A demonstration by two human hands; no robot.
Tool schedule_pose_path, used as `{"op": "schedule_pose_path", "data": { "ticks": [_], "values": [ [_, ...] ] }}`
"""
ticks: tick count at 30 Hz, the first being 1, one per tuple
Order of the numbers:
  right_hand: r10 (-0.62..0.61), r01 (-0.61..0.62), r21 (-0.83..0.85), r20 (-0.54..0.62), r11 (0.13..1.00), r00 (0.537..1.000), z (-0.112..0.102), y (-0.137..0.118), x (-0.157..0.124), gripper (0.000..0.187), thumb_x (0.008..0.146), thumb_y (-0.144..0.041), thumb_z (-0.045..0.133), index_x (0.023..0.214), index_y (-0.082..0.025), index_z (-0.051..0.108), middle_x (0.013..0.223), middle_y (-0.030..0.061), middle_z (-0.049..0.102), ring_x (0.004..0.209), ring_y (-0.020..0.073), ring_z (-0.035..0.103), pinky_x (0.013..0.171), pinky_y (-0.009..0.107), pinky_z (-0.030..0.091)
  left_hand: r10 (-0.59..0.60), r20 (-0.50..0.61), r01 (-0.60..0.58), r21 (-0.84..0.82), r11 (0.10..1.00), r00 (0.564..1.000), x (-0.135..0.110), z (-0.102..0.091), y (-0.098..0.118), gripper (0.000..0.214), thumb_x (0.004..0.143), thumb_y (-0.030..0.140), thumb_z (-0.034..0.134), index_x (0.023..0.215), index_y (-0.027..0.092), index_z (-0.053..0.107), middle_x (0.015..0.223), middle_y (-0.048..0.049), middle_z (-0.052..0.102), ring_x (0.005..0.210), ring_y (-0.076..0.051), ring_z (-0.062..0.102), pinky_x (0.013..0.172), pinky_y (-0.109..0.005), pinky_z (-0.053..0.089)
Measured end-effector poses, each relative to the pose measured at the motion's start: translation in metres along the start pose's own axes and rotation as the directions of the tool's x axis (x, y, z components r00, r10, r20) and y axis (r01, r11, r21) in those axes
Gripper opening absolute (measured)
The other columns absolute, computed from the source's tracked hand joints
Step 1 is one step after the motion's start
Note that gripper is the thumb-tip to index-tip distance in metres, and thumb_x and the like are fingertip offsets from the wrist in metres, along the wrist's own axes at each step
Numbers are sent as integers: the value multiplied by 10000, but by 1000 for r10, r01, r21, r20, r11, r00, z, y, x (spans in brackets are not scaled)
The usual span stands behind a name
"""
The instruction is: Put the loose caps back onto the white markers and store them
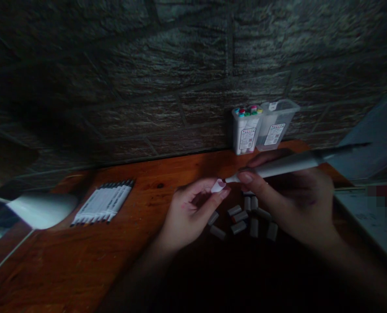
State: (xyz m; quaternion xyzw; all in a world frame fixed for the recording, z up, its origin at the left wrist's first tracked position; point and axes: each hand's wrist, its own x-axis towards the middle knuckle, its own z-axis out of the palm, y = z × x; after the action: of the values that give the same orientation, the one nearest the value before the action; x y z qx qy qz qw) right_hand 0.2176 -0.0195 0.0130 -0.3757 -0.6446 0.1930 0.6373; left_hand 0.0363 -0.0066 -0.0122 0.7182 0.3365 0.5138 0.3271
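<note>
Between the thumb and fingers of my left hand (193,208) is a small white marker cap (218,186), its open end facing right. My right hand (297,200) is closed around a white marker (284,165), which slants up to the right. The marker's near tip meets or almost meets the cap's opening; I cannot tell if it is inside. Its far end is dark, thin and blurred. Below the hands several loose grey caps (239,227) lie scattered on the wooden table, some in shadow.
A row of white markers (104,202) lies side by side at the left. Against the stone wall (180,78) stand a clear case of colored markers (247,134) and a second clear case (274,128). A white lamp (43,211) is at the far left of the table (141,261).
</note>
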Motion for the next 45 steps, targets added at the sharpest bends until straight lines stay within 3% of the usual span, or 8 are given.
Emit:
{"op": "schedule_pose_path", "data": {
  "ticks": [6, 13, 17, 25, 33, 37, 41, 45],
  "values": [
    [-40, 42, -26, 101, 999, 994, 3, 6, -4, 106, 794, -230, 773, 873, -234, 703, 930, 2, 724, 814, 160, 696, 690, 271, 573, -33, 56, 34, -12, 999, 998, 1, -3, 2, 133, 845, 108, 676, 956, 174, 711, 897, -14, 770, 788, -113, 721, 724, -178, 582],
    [69, -64, 37, -131, 997, 989, 1, 13, 9, 72, 815, -235, 751, 847, -241, 687, 864, 8, 713, 661, 138, 675, 605, 268, 569, -158, 196, 193, -175, 965, 968, -4, -1, 11, 149, 848, 126, 678, 990, 157, 715, 993, -57, 778, 897, -142, 739, 811, -206, 599],
    [138, -123, 103, -157, 987, 978, 0, 12, 14, 105, 801, -247, 764, 870, -231, 687, 861, 9, 702, 616, 121, 662, 547, 241, 553, -185, 211, 236, -248, 940, 960, -6, 0, 11, 208, 877, 109, 639, 1064, 177, 699, 1014, -47, 778, 918, -131, 738, 774, -179, 599],
    [94, -82, 181, -61, 980, 994, -2, 0, 10, 78, 818, -255, 742, 866, -246, 680, 760, -19, 685, 505, 91, 586, 434, 222, 483, -162, 195, 199, -187, 962, 967, -4, -3, 9, 190, 901, 163, 623, 1080, 173, 685, 1001, -67, 777, 881, -141, 731, 720, -196, 592],
    [-63, 74, -44, 205, 996, 977, -4, 3, -1, 112, 788, -214, 772, 865, -220, 691, 872, 6, 723, 764, 149, 677, 629, 249, 532, -142, 224, 145, 4, 989, 964, -5, -8, 7, 224, 921, 210, 595, 1132, 195, 670, 1002, -37, 759, 839, -128, 705, 681, -178, 552],
    [-56, 62, -112, 62, 992, 997, -3, 5, -1, 103, 802, -276, 766, 860, -237, 691, 864, 5, 727, 662, 136, 652, 596, 264, 518, -176, 231, 173, 33, 984, 957, -4, -12, 6, 176, 938, 212, 568, 1064, 188, 689, 916, -30, 754, 801, -121, 694, 670, -182, 539],
    [58, -73, -99, -148, 992, 987, -6, 10, 9, 123, 831, -351, 731, 867, -247, 677, 795, 16, 707, 537, 127, 585, 468, 263, 459, -191, 264, 214, -63, 975, 946, -5, -9, 9, 230, 935, 216, 581, 1146, 190, 670, 927, -45, 760, 812, -128, 699, 693, -204, 553],
    [128, -130, -6, -157, 991, 979, -6, 16, 14, 165, 824, -361, 735, 873, -219, 665, 770, 8, 690, 508, 108, 550, 428, 237, 434, -204, 274, 239, -97, 966, 940, -7, -6, 11, 238, 935, 214, 581, 1153, 171, 665, 948, -64, 764, 837, -142, 708, 717, -225, 569]
  ]
}}
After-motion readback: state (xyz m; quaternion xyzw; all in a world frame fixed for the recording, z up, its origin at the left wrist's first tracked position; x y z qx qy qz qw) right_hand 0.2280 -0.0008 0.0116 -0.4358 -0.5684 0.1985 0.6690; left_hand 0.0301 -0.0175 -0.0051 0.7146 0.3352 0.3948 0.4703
